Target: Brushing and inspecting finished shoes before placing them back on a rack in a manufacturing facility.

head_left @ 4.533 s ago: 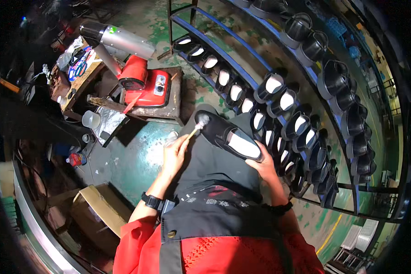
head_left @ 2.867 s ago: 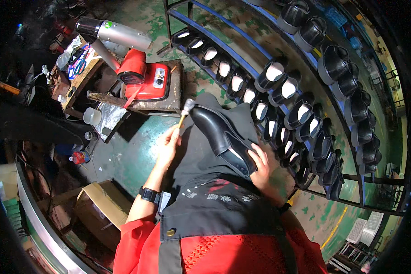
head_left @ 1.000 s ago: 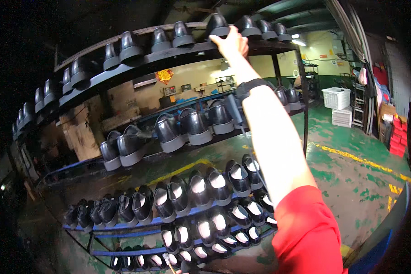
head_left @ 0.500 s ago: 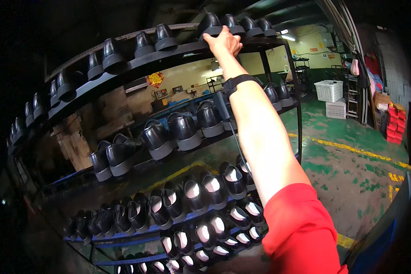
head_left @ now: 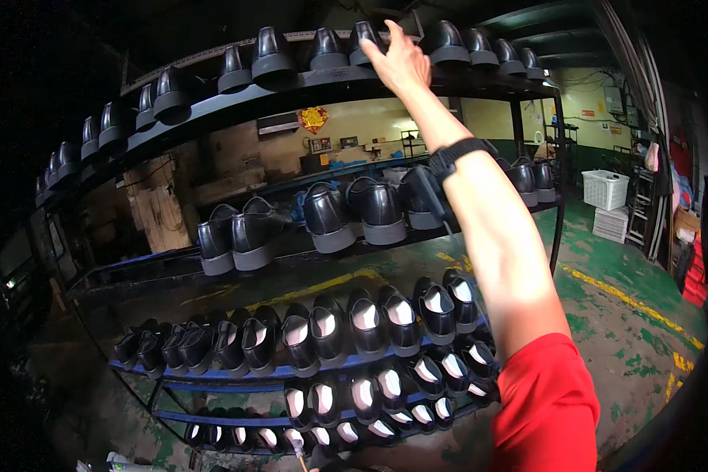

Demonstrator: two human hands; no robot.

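My right arm, in a red sleeve with a black strap [head_left: 460, 153] on the wrist, reaches up to the rack's top shelf. My right hand [head_left: 401, 63] has its fingers spread, with the thumb beside the heel of a black leather shoe [head_left: 366, 41]. Another black shoe [head_left: 447, 43] stands just right of the hand, heel toward me. At the lower edge a thin brush [head_left: 297, 447] with a pale tip points upward. Only a sliver of my left hand [head_left: 315, 470] seems to show at its handle.
The dark metal rack [head_left: 558, 228] holds black shoes on several levels. Pale insoles show in the lower rows [head_left: 364, 315]. Behind it is a workbench [head_left: 346, 169]. White crates [head_left: 606, 189] stand on the green floor at right, with red boxes [head_left: 696, 275] beyond.
My right hand has left the shoe it was gripping and moved left to the neighbouring one, its fingers opening. The view has shifted, so the rack sits further right.
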